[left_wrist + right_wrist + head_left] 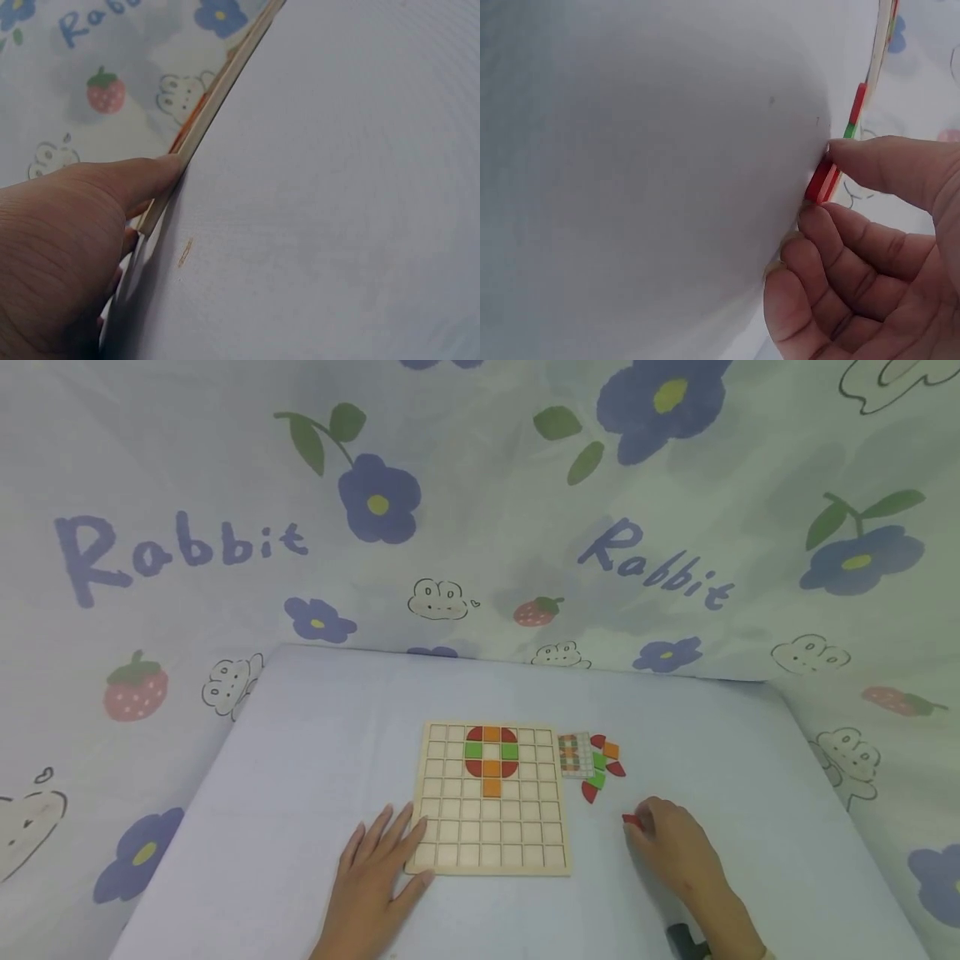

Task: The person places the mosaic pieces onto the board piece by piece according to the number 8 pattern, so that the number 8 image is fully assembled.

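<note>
A square wooden grid board (470, 832) lies on the table. Near its top edge, red quarter-round tiles, green squares (510, 751) and orange squares form a ring, with one more orange square (491, 788) just below. My left hand (375, 877), fingers spread and fairly straight, rests at the board's lower left corner; in the left wrist view the thumb touches the board's edge. To the right of the board, my right hand (678, 847) pinches a red tile (822, 180) between thumb and index finger, low over the table. Its exact shape is partly hidden.
A small printed pattern card (576, 756) lies against the board's right side. Beside it are loose red, green and orange tiles (611, 750), some touching the card. A dark strap-like object (682, 939) shows by the right wrist. Patterned cloth (480, 527) hangs behind the table.
</note>
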Motion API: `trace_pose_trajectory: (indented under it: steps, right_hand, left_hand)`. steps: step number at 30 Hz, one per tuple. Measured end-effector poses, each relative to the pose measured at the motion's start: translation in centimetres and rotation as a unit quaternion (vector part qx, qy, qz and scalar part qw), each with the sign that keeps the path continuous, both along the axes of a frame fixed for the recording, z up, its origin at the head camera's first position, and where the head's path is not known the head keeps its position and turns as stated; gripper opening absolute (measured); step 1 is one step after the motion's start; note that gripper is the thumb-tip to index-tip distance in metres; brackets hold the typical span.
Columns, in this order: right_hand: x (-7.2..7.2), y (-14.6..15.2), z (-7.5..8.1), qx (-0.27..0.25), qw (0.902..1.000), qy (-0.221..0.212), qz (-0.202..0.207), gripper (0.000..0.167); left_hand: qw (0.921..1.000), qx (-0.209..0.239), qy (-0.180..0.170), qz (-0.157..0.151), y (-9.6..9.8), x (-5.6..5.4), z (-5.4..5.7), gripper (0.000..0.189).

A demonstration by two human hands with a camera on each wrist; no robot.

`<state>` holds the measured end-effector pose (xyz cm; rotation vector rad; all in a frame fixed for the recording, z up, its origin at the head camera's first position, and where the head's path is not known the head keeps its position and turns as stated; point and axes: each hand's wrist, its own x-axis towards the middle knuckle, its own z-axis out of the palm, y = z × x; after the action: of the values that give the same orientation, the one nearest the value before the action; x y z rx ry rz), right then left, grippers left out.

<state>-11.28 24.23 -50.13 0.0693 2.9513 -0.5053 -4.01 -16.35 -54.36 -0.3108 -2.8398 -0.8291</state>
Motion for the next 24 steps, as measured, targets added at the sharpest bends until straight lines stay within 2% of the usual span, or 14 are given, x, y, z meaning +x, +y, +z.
trace_pose_trajectory:
  steps: [9,17,24]
  right_hand:
    - [0.08,0.04,0.07,-0.026,0.9995,-0.009,-0.012,0.029]
    - [-0.15,0.41,-0.16,-0.011,0.9994,-0.032,-0.003,0.026]
    - [0.09,0.15,-0.11,0.002,0.9988,-0.047,-0.012,0.033]
  left_hand:
    - [0.9999,0.004,0.009,0.000,-0.01,0.01,-0.09,0.065]
    - [0.9993,0.006,-0.036,0.001,0.00,-0.16,0.13,0.065]
    - [0.9990,0.001,-0.044,0.003,-0.02,-0.20,0.04,0.065]
